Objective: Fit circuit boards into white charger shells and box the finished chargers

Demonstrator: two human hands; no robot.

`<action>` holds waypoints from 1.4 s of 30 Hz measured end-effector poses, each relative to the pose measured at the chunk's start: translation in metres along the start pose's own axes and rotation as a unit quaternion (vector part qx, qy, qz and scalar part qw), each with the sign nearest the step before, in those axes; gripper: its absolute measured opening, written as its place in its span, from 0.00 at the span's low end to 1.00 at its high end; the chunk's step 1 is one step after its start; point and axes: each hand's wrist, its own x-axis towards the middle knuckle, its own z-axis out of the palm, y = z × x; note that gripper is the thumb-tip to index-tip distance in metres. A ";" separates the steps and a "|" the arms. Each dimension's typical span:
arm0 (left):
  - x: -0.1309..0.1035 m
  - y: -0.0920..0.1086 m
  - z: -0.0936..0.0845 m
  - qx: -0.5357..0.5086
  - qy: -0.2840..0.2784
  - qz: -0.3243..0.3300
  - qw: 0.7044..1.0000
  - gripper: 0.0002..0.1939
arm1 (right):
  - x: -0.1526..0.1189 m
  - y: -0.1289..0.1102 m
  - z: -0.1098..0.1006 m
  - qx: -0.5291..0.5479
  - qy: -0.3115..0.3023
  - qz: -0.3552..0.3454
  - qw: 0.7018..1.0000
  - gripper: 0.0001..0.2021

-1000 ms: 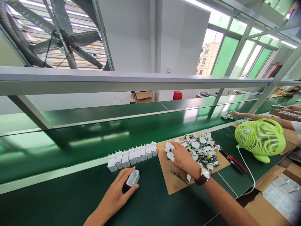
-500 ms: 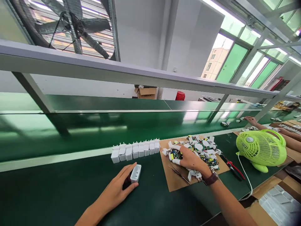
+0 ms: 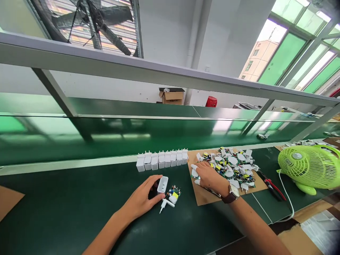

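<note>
My left hand lies on the green bench, thumb and fingers closed around a white charger housing whose slotted face points up. Just right of it rests a loose circuit board with a yellow part and a white plug piece. My right hand, with white covers on its fingertips, is at the left edge of the board pile. Its thumb and index finger grip either side of another circuit board with a white disc; the hand hides part of it. Tweezers lie partly beneath this hand.
A row of white housings stands behind my left hand. Many circuit boards are heaped on a cardboard sheet. Red-handled pliers and a green fan are to the right. A brown cardboard piece lies far left.
A circuit board with a plug piece now lies beside the housing in my left hand. My right hand is back at the pile's left edge. The whole view has shifted slightly.
</note>
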 end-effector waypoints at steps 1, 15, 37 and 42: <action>0.000 0.000 0.000 0.002 0.001 -0.001 1.000 0.27 | -0.002 0.001 0.000 -0.008 -0.003 0.001 1.000 0.25; 0.000 -0.008 0.005 0.015 0.045 0.034 0.998 0.32 | -0.014 0.053 -0.040 -0.049 0.029 0.110 0.992 0.21; 0.001 -0.007 -0.009 0.044 0.038 0.034 0.998 0.34 | 0.023 -0.086 0.035 0.177 0.047 -0.086 0.979 0.31; 0.001 -0.005 -0.010 0.035 0.033 0.024 0.999 0.36 | 0.031 -0.068 0.044 0.236 0.052 -0.110 0.964 0.34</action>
